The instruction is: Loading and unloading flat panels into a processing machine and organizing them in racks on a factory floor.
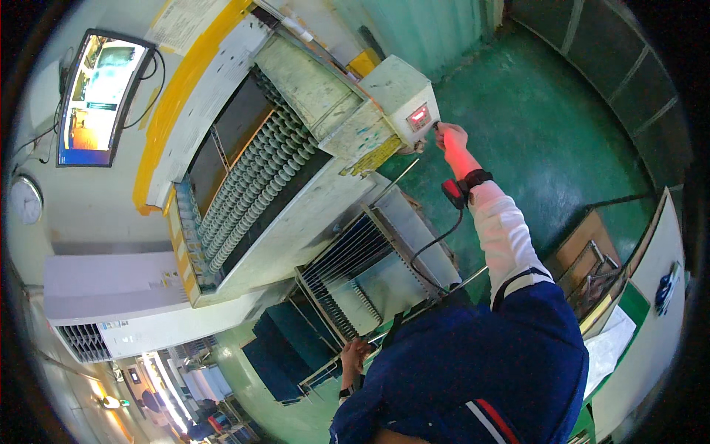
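My right hand (452,138) reaches to a grey control box (403,100) on the end of a roller conveyor machine. Its fingers pinch a small dark knob (436,126) on the side of the box, beside a red-lit display (418,117). A strap on that wrist carries a red and black device (453,194) with a cable. Low on the left, my left hand (355,360) is curled at the near edge of a slotted metal rack (334,320), its fingers closed on the frame. Flat panels (403,285) stand in the rack's slots.
Rows of grey rollers (259,174) fill the machine's opening. Dark panels (288,348) stand beside the rack. A monitor (101,96) and a clock (26,198) hang on the left wall. Boards and a paper sheet (610,348) lie to my right, with gloves (668,287). The floor is green.
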Available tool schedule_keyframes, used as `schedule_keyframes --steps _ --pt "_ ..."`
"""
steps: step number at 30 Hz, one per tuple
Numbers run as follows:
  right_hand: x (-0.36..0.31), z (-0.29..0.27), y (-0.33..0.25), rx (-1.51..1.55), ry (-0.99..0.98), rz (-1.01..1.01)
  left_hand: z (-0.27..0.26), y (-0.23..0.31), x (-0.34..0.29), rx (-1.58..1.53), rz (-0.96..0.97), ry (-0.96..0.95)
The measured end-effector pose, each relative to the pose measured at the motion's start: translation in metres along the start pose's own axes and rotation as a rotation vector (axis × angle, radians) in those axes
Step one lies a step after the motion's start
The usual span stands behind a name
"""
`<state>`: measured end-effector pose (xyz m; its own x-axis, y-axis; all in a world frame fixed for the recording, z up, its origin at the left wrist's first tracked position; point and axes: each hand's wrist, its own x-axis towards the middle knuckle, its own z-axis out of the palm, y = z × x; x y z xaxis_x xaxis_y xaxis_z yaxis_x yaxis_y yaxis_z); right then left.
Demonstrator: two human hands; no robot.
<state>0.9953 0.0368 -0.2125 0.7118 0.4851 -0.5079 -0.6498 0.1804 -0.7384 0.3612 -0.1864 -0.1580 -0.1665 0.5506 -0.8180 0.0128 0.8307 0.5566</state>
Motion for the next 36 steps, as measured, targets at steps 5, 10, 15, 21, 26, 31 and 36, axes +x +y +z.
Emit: schedule_keyframes --steps 5,10,15,21,26,31,36 --pt "-0.001 0.000 0.000 0.002 -0.002 -0.013 0.014 0.013 -0.013 -0.005 0.019 0.019" --pt "-0.008 0.007 -0.003 -0.037 -0.021 -0.002 -0.014 -0.004 0.012 0.102 0.071 -0.038" --pt "-0.002 0.004 0.000 -0.054 0.067 -0.044 0.010 0.010 -0.004 0.055 0.011 0.062" --pt "-0.003 0.007 0.001 0.039 -0.017 -0.020 -0.015 -0.008 0.021 -0.022 0.025 -0.036" --pt "-0.001 0.004 0.001 0.060 -0.013 -0.027 -0.008 -0.006 0.017 0.044 0.023 -0.026" --pt "-0.006 0.008 -0.003 0.017 0.020 -0.010 -0.011 -0.008 0.017 0.037 0.013 -0.052" --pt "-0.005 0.006 -0.002 -0.004 0.042 -0.012 -0.004 -0.005 0.014 0.052 -0.006 -0.030"
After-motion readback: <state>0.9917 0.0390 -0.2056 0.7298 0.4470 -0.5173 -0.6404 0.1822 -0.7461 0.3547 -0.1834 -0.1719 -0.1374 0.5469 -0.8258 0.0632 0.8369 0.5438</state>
